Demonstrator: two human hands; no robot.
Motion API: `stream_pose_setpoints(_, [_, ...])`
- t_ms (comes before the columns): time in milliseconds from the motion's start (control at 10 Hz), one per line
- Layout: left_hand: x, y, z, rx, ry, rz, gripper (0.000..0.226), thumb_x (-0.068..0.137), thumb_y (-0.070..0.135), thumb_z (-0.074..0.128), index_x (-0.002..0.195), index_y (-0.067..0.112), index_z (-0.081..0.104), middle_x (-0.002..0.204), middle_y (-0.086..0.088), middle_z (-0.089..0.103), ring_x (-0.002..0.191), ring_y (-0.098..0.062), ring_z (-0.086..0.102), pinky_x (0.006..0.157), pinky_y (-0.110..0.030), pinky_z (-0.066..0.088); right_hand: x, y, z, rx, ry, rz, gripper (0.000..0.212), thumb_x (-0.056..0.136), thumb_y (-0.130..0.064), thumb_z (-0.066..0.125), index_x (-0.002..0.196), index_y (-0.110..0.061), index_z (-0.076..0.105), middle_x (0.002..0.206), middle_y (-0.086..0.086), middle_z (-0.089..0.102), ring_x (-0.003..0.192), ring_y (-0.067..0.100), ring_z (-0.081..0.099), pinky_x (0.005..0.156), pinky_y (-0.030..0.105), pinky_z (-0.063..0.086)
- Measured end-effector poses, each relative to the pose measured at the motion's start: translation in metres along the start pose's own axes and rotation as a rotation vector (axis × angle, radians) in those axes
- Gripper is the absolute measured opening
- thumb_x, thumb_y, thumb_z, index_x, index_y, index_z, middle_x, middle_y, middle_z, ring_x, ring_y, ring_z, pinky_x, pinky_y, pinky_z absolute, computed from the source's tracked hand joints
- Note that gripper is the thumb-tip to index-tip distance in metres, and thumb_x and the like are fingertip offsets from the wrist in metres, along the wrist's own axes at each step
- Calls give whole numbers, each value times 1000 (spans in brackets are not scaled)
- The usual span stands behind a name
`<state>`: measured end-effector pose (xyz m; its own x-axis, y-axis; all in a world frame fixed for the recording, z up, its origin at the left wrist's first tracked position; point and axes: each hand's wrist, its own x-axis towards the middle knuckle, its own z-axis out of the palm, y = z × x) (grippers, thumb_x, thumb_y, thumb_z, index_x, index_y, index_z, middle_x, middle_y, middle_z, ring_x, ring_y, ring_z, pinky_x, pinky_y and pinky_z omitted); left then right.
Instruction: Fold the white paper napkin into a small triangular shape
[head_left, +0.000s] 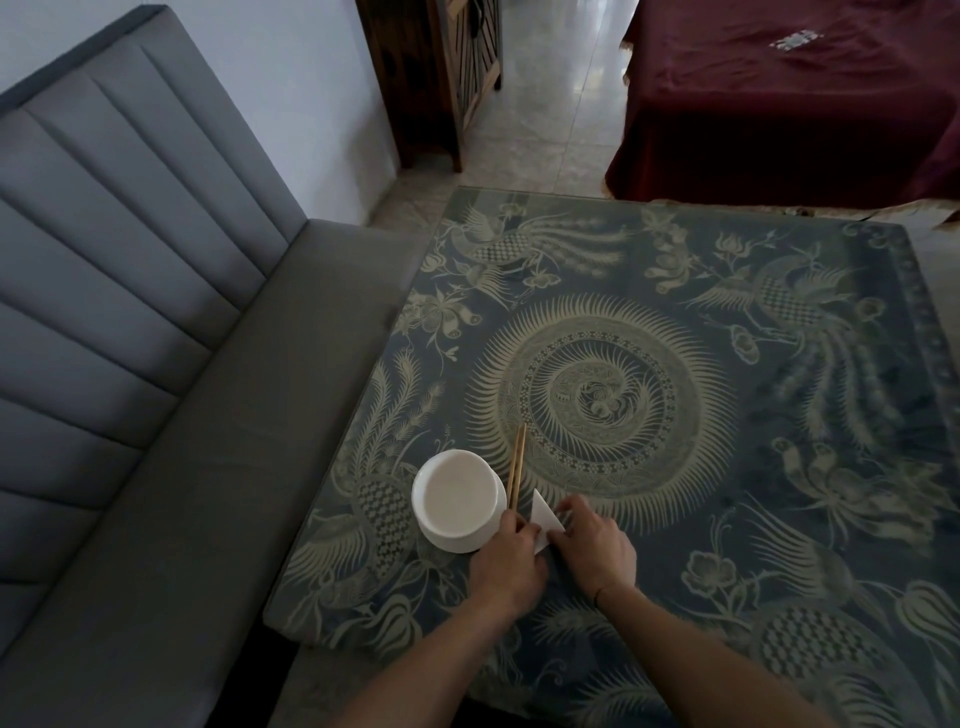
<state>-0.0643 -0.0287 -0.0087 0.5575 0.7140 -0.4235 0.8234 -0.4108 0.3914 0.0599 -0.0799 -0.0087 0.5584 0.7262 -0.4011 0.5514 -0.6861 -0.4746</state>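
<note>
The white paper napkin (544, 514) lies on the patterned table as a small pointed shape, its tip aimed away from me. My left hand (506, 564) covers its near left part, fingers pressed down on it. My right hand (592, 545) rests on its right side, fingertips on the paper edge. Much of the napkin is hidden under both hands.
A white bowl (458, 500) stands just left of my hands. A pair of wooden chopsticks (517, 465) lies between the bowl and the napkin. The table (727, 364) has a blue phoenix print. A grey bench (182, 415) runs along the left; a dark red cloth-covered table (779, 93) stands beyond.
</note>
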Motion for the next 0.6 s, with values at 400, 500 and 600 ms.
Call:
stream_pose_setpoints(400, [0, 0, -3, -29, 29, 13, 43, 96, 34, 49, 137, 21, 49, 134, 1, 42, 107, -24, 57, 79, -41, 49, -5, 11, -7, 42, -24, -13, 28, 89, -46, 60, 112, -31, 53, 97, -7, 68, 86, 18, 63, 71, 36, 53])
stream_pose_setpoints(500, [3, 8, -7, -72, 68, 72, 41, 95, 33, 51, 135, 23, 50, 134, 2, 45, 110, -26, 57, 83, -42, 49, -7, 19, -18, 45, 32, -19, 33, 88, -50, 60, 115, -31, 56, 99, -9, 66, 87, 15, 61, 68, 34, 50])
stream_pose_setpoints(600, [4, 12, -8, -91, 77, 87, 43, 94, 35, 52, 136, 23, 51, 136, 2, 46, 115, -26, 55, 86, -41, 49, -8, 27, -24, 60, 84, -3, 35, 87, -47, 62, 117, -30, 58, 101, -9, 65, 91, 15, 60, 70, 34, 50])
